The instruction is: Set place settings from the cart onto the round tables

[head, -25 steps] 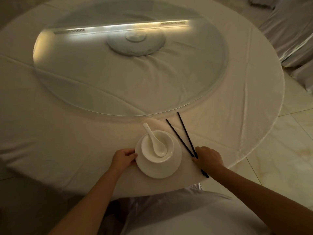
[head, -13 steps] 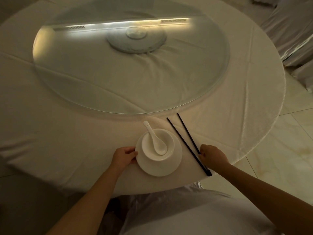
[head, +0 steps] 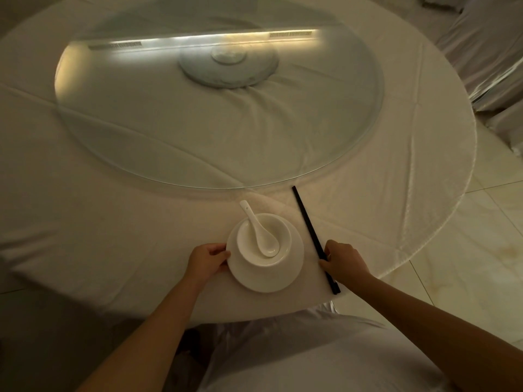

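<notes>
A: Status on the near edge of the tabletop point(head: 396, 165)?
B: 1 setting down. White plate point(head: 288, 274) on the white cloth, white bowl point(head: 276, 234) sits on it, white ceramic spoon point(head: 261, 236) in the bowl, handle pointing away toward the glass turntable point(head: 198, 131).
A: Left hand point(head: 208, 261)?
B: At the plate's left rim. Fingers curled, thumb on top of the rim, holds the plate edge.
A: Right hand point(head: 343, 261)?
B: On the black chopsticks point(head: 307, 219), just right of the plate. Fingers curled against the near part of the sticks, thumb side touching them. Whether they wrap fully round or just press from the side, cannot tell.
A: Chopsticks layout?
B: Lying on the cloth, pressed together so they read as 1 dark line. Far tips near the turntable edge, near ends poke out below the hand close to the tabletop edge. Slight lean, far end to the left.
A: Touching the plate?
B: No, small gap.
A: Anything else in frame?
B: Metal hub point(head: 229, 66) under the glass centre, a light strip reflected in the glass, draped chair covers point(head: 492, 52) far right, tiled floor point(head: 467, 264).
</notes>
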{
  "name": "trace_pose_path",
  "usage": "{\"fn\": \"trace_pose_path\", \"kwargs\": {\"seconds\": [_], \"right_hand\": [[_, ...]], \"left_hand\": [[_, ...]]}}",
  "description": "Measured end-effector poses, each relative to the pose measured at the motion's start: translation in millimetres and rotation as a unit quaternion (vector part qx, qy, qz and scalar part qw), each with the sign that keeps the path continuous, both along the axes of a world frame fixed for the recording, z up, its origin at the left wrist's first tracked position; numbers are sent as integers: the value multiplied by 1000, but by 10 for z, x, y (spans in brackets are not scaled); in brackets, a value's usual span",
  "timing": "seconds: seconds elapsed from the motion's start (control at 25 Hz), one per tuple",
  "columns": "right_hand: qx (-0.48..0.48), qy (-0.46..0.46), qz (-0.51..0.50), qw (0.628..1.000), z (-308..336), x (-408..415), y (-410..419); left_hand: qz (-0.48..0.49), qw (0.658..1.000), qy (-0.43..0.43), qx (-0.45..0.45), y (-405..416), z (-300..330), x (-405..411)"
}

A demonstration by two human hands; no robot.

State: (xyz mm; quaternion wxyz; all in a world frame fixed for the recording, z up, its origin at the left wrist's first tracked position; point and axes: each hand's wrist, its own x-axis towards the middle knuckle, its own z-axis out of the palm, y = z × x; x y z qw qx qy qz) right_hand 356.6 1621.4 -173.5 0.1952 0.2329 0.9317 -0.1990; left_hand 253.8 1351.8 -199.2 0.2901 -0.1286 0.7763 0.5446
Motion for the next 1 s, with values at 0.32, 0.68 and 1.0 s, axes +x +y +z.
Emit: {"fn": "trace_pose_path", "kwargs": {"seconds": [0.32,0.68,1.0], "right_hand": [[84,23,4,996,251,-131,38],[116,144,240,953,1257,-869,-1305],[93,248,383,885,1657,-1235,-3800]], "left_hand": [[-37,996,35,-69,-167,76,28],[-179,908,227,-302,-1060,991,-48],[-99,777,345,-517,-3077,1690,67]]}}
